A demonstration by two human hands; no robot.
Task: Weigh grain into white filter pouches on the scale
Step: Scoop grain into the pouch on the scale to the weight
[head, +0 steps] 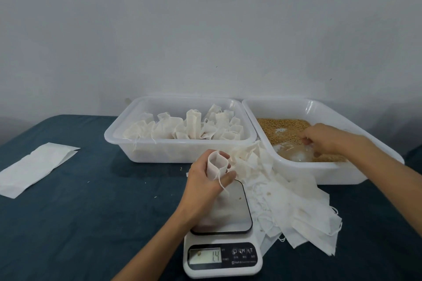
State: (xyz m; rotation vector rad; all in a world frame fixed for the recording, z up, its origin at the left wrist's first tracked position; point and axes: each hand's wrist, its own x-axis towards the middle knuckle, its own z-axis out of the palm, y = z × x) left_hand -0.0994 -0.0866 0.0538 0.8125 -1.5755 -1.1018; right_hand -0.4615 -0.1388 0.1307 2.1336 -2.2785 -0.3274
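A: Head view, big stuff first. Dark blue table (68,223). Two white plastic tubs at the back, touching at the rims: left tub (182,150) full of filled pouches (194,128), right tub (319,171) holds the grain (285,128), spread thin with bare patches showing.

B: Loose pouches?

A: Pile of empty pouches (296,201) fanned out right of the scale (222,235), some edges lying just beside the platform, maybe on it, can't tell. Flat white sheet (34,169) far left, well apart.

B: Hands?

A: Left hand (205,180) curled round one open pouch (218,164), mouth held up and round, its bottom resting on the scale platform. Right hand (328,137) is down in the grain tub, fingers bent around something clear, looks like a plastic scoop (296,153); blurry, so the grip is a judgement.

B: Display?

A: Reads 1.4. Stray grain bits on the platform and table.

B: Risks?

A: Main one: the left hand pressing the pouch down, or those spare pouch edges touching the platform, would throw the reading off. Second: the pouch mouth is narrow and soft, so a fast tip from the scoop would likely spill grain onto the platform and it would get counted. Third: the drawstring hanging off the pouch could snag a finger and tip it.
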